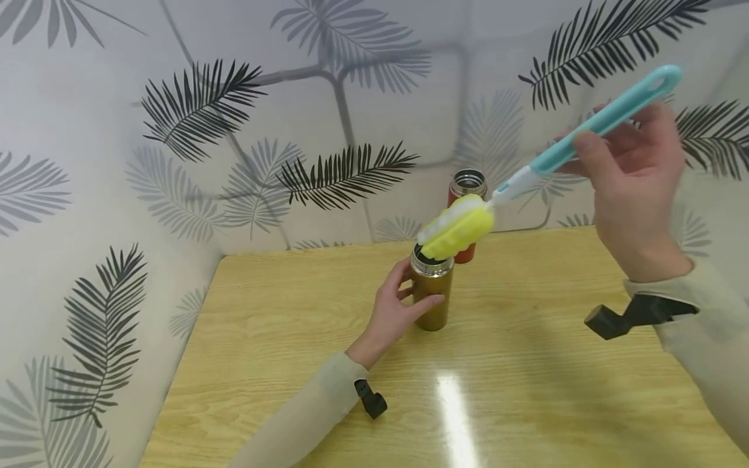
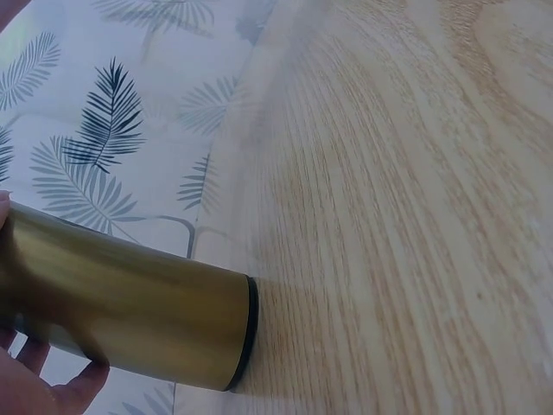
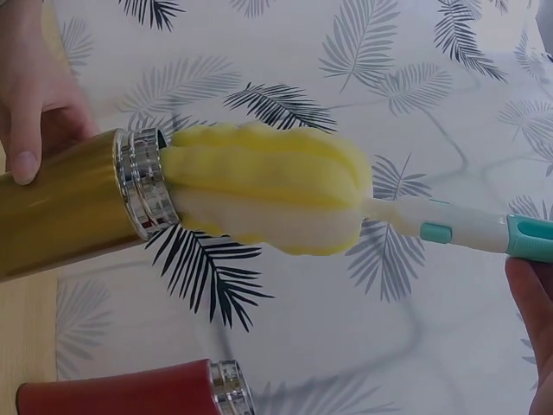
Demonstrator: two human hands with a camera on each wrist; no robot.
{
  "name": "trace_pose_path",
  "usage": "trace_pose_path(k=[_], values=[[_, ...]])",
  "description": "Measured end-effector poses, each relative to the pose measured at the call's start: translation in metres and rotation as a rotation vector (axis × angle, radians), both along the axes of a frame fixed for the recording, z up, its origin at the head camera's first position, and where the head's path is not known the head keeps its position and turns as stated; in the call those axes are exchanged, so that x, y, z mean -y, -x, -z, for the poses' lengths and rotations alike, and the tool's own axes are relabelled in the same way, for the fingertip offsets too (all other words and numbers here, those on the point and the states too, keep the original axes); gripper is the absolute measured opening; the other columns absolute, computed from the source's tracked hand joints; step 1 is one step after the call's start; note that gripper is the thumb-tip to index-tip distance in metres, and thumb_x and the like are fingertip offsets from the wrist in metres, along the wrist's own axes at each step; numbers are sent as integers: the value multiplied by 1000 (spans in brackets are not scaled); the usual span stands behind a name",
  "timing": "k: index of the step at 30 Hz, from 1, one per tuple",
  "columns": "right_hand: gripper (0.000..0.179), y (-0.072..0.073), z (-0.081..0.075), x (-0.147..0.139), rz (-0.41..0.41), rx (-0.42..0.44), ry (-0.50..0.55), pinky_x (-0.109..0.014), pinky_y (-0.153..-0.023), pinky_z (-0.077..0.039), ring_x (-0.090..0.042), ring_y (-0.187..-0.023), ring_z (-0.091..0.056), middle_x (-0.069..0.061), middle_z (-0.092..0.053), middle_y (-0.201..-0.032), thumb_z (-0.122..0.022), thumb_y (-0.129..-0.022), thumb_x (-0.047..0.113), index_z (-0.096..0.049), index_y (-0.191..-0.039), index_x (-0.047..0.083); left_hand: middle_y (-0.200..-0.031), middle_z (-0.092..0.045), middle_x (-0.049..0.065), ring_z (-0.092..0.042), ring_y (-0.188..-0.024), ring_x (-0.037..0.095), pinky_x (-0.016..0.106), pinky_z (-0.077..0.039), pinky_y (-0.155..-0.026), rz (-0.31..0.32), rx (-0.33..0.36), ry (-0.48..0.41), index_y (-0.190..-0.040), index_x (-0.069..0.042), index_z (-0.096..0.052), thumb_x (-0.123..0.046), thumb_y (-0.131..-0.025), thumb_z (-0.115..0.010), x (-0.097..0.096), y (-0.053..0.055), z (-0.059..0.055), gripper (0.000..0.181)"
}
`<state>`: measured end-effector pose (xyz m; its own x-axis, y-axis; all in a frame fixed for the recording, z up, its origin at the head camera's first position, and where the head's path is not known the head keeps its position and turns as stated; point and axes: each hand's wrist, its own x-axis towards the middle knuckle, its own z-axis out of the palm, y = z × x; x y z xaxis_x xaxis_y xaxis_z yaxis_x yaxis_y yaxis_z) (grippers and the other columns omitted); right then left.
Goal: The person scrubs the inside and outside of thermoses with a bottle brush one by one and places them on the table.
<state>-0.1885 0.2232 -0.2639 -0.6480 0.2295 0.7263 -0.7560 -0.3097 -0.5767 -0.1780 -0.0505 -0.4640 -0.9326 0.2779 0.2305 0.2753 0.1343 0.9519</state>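
Observation:
A gold vacuum flask [image 1: 432,302] stands upright and uncapped on the wooden table. My left hand [image 1: 398,309] grips its side, thumb across the front. Up at the right, my right hand [image 1: 638,175] holds the teal handle of a bottle brush [image 1: 608,120] between thumb and fingers. Its yellow and white sponge head [image 1: 459,227] slants down to the flask's mouth. In the right wrist view the tip of the sponge [image 3: 268,186] meets the steel rim [image 3: 147,181], with most of the head outside. The left wrist view shows the flask's lower body [image 2: 138,303] and dark base.
Behind the gold flask, close to the wall, stands a red flask [image 1: 467,185] with an open steel mouth, partly hidden by the sponge. The wooden table [image 1: 281,312] ends against a wall covering [image 1: 263,130] with a leaf print.

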Motion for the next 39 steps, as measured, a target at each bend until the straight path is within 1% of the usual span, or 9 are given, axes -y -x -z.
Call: trace_pose_path(k=[5,9,13,18,23,27,30,35,39], values=[[34,3,-3,2,-24,-10,-81,-33,-79,-62,-29,-87,-75,-21,-72,-94,-78,-89,-6,-59,-116,-13,-146,-56,-1,-54,-132,22,47,-49,-107,4,3,-8,-152,-21,-48,-16,-91,-83,0,1,2,70],[31,5,-2,3,7,-23,-193,-31,-80,-62,-26,-89,-74,-18,-72,-97,-74,-93,-5,-58,-118,-11,-147,-56,0,-54,-132,22,47,-49,-107,6,-4,-7,-152,-21,-47,-15,-92,-82,0,0,2,70],[29,8,0,6,39,-33,-262,-30,-81,-61,-24,-88,-73,-16,-72,-99,-71,-95,-4,-58,-120,-9,-147,-55,0,-54,-133,22,47,-49,-107,4,-7,6,-153,-21,-46,-16,-92,-82,1,-1,2,71],[25,7,-2,9,103,0,-321,-29,-80,-61,-22,-85,-71,-15,-71,-98,-69,-97,-2,-62,-121,-3,-150,-53,0,-52,-135,22,48,-48,-108,12,7,20,-154,-21,-44,-18,-92,-82,1,-2,1,73],[25,6,-5,13,158,33,-408,-28,-80,-61,-21,-87,-71,-14,-70,-101,-67,-99,2,-62,-124,4,-152,-51,2,-51,-137,23,49,-47,-110,33,9,26,-157,-20,-41,-19,-94,-80,0,-1,1,74],[28,6,-7,17,153,89,-448,-26,-78,-61,-21,-85,-71,-13,-68,-101,-65,-100,2,-60,-127,8,-152,-51,3,-51,-136,23,49,-47,-110,35,-4,33,-157,-18,-40,-17,-94,-80,-1,-1,3,75],[27,7,-8,19,126,129,-447,-25,-77,-61,-20,-83,-71,-12,-68,-99,-65,-99,0,-60,-124,10,-152,-50,3,-51,-135,24,50,-47,-110,35,-10,33,-157,-18,-39,-16,-94,-79,-2,-1,3,75],[27,10,-7,21,77,154,-455,-25,-76,-61,-19,-80,-72,-11,-69,-96,-65,-99,-2,-60,-122,9,-153,-49,4,-50,-136,24,50,-46,-111,36,-6,31,-158,-18,-38,-16,-95,-79,-2,-2,3,75],[26,9,-8,21,71,186,-497,-24,-78,-61,-17,-81,-73,-10,-70,-97,-65,-99,0,-58,-122,9,-153,-48,3,-49,-136,24,50,-45,-111,28,13,26,-158,-19,-39,-15,-94,-79,-5,-1,2,75]])
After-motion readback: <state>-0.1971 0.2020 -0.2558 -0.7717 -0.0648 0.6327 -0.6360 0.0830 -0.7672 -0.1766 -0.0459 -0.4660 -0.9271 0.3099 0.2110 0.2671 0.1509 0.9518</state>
